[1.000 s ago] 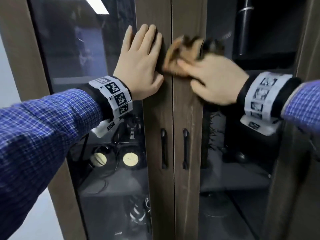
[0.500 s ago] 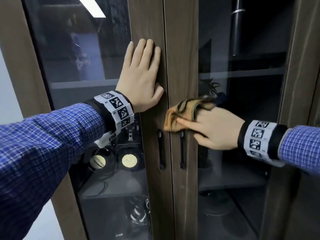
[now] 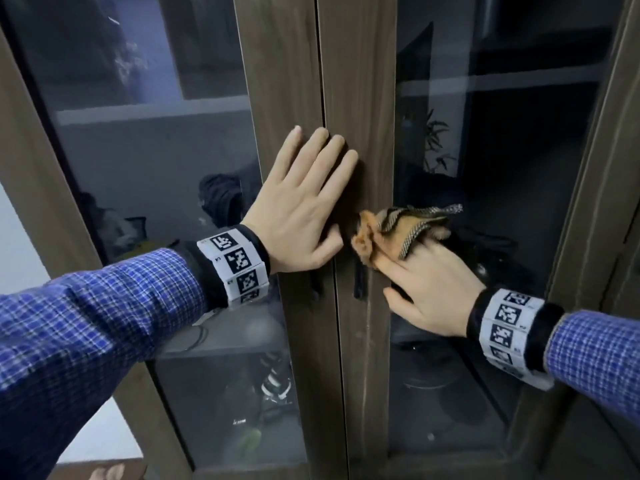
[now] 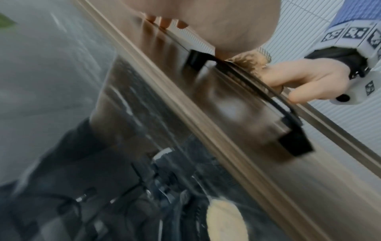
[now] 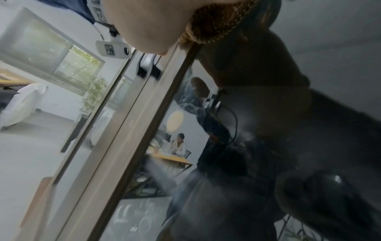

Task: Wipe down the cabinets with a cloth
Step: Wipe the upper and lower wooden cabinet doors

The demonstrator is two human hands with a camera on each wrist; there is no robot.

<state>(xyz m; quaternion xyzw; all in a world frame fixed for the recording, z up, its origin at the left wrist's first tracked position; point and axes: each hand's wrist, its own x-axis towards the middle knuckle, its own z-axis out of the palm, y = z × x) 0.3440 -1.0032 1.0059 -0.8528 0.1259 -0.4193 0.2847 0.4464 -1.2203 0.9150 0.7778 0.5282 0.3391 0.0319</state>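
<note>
A dark wood cabinet has two glass doors whose stiles (image 3: pixel 356 81) meet at a centre seam. My left hand (image 3: pixel 304 202) lies flat on the left door's stile (image 3: pixel 277 81), fingers straight and reaching over the seam. Its palm (image 4: pixel 216 24) fills the top of the left wrist view. My right hand (image 3: pixel 426 282) holds a bunched orange-brown cloth (image 3: pixel 398 230) and presses it on the right stile just above the black handles (image 3: pixel 360 282). The cloth (image 5: pixel 214 24) folds over the fingers and hides most of them. The left wrist view also shows the cloth (image 4: pixel 247 61) and the right hand (image 4: pixel 305 78).
Both doors are closed. Behind the glass panes (image 3: pixel 156 168) are grey shelves (image 3: pixel 149 112) with dark gear and cables. The cabinet's outer frame (image 3: pixel 606 168) rises at the right. A pale wall (image 3: pixel 17 244) lies to the left.
My right hand has wiped the cloth down the right stile from high up to handle height. My left hand has slid lower on the door, still flat. The head view has tipped downward.
</note>
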